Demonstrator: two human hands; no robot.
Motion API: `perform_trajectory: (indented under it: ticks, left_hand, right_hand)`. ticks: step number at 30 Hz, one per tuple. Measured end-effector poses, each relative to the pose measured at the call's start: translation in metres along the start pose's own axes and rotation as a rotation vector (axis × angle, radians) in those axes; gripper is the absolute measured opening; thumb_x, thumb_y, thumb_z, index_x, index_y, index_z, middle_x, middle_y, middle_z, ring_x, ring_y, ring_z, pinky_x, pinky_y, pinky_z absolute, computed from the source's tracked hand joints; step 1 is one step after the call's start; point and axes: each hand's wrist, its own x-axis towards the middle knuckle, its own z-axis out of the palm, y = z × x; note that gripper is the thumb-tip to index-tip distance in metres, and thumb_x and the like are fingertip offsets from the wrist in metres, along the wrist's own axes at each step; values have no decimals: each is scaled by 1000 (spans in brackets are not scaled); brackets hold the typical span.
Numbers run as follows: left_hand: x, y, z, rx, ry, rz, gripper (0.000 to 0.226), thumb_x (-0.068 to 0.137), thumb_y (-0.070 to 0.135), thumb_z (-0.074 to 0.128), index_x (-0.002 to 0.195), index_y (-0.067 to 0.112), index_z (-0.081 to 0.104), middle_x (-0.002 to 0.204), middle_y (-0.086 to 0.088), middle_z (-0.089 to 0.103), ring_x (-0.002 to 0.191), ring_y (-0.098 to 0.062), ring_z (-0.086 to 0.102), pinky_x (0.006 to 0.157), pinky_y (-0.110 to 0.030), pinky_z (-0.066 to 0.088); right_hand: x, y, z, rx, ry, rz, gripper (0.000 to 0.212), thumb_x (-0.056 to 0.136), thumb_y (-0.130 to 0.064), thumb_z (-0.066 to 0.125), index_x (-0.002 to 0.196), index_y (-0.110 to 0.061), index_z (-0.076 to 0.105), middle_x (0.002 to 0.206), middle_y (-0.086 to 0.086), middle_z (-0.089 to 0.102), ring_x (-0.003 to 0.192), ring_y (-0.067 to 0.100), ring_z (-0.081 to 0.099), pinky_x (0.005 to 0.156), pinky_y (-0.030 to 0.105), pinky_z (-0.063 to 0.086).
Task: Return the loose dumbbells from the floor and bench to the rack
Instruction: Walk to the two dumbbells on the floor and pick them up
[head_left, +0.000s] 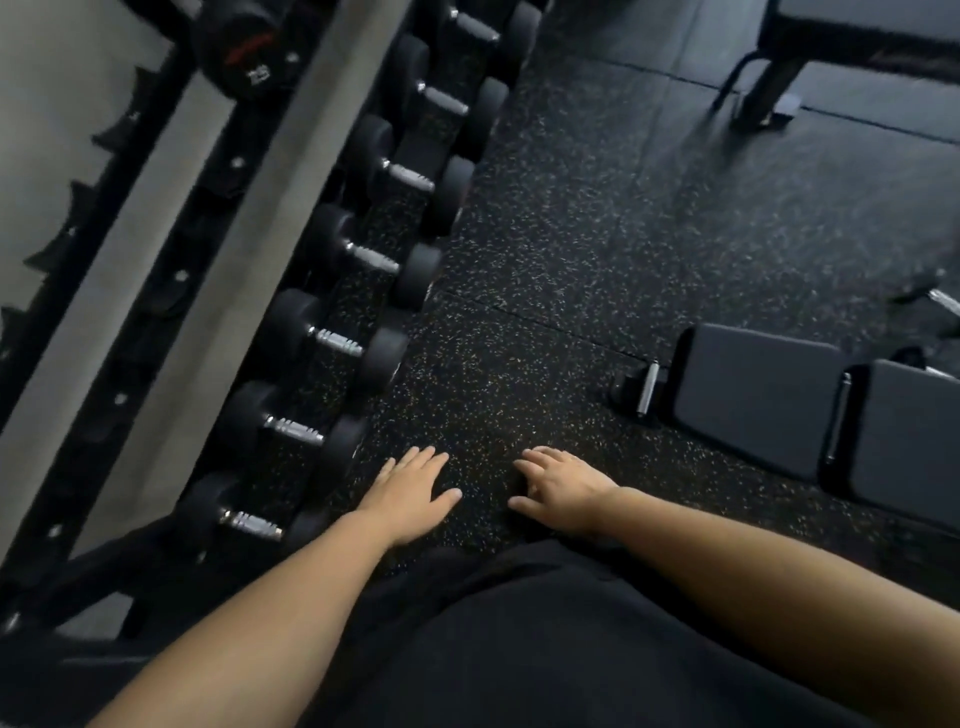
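Gym floor (597, 234), black rubber tiles with pale speckles, is filling the middle of the view. A black rack (171, 291) is running diagonally along the left side, with a grey wall showing behind it. A row of black dumbbells (332, 340) with chrome grips is sitting on the rack's low tier, lined up side by side, round ends pointing out toward the floor. One bigger dumbbell (244, 52) is sitting on the upper tier at top left, number on its end too blurred to read for sure. A padded black bench (769, 395) is lying to the right, chrome bar and small wheel at its near end, second pad just beside the first. Another frame with black legs (769, 88) is standing at top right, well apart. A chrome handle (943, 301), maybe a loose dumbbell, is peeking in at the right edge, mostly cut off. Left hand (415, 493) is hanging open, fingers spread flat, palm down, gripping nothing, near the closest rack dumbbells. Right hand (563, 491) is also empty, fingers loosely curled, just beside the left, both over bare floor. Dark clothing (519, 649) is covering the bottom centre between the forearms.
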Motion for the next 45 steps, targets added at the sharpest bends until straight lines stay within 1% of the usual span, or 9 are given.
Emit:
perform_trajectory:
  ticks: [8,14,21,27,29,32,38,40,45]
  left_hand:
    - [66,38,-61,112,-65,134,69,97,55,39,155,21,23,164,1,17,151,-19,8,122,-43,6]
    - [125,51,-128,173,-65,287,69,95,53,44,152,19,30,160,-1,28,147,-19,21,120,-48,17]
    - [198,45,-215,212,-127,333,63,91,56,43,141,19,43,142,-2,48,134,-22,40,113,-47,29]
    - [251,63,-278,258,-206,366,70,92,55,45,149,15,36,152,-3,42,140,-22,36,114,-42,30]
    - [266,81,-296,293,-227,390,69,95,51,45,151,13,32,156,-5,36,143,-22,32,116,-41,28]
    - [289,116,-318,352,-256,445,68,97,48,46,152,11,30,158,-5,34,144,-22,31,117,-38,26]
    - [339,214,-347,479,-249,552,69,96,49,45,152,11,31,157,-7,35,144,-21,32,118,-40,26]
    - [352,253,-356,524,-242,570,68,97,49,45,151,11,31,156,-7,36,143,-21,33,118,-40,27]
    - [374,350,-380,674,-259,604,68,98,50,43,153,13,29,159,-6,31,146,-21,27,120,-37,22]
  right_hand:
    - [1,43,-37,212,104,149,76,98,-61,37,155,-12,29,163,10,26,149,29,21,122,39,15]
    - [29,54,-74,331,144,251,75,98,-61,38,155,-12,29,163,11,26,149,28,22,122,38,16]
    - [73,63,-136,477,220,416,75,98,-59,40,154,-10,31,161,9,30,148,25,26,121,37,20]
    - [86,78,-187,591,269,548,74,98,-58,40,154,-10,30,162,8,29,149,23,24,122,35,17]
    - [86,88,-200,630,315,590,72,97,-59,41,150,-10,38,155,5,40,144,25,34,119,38,25]
    - [82,107,-212,729,346,670,67,90,-68,36,132,-18,52,128,1,59,123,26,53,103,43,42]
    - [68,168,-241,854,428,714,74,95,-60,42,151,-12,37,156,8,39,144,25,34,119,41,26]
    - [63,200,-249,883,456,723,74,94,-63,41,148,-13,41,152,7,45,140,25,39,117,39,28]
    - [36,276,-278,948,524,786,54,94,-58,45,122,-12,56,121,2,59,116,25,54,97,39,41]
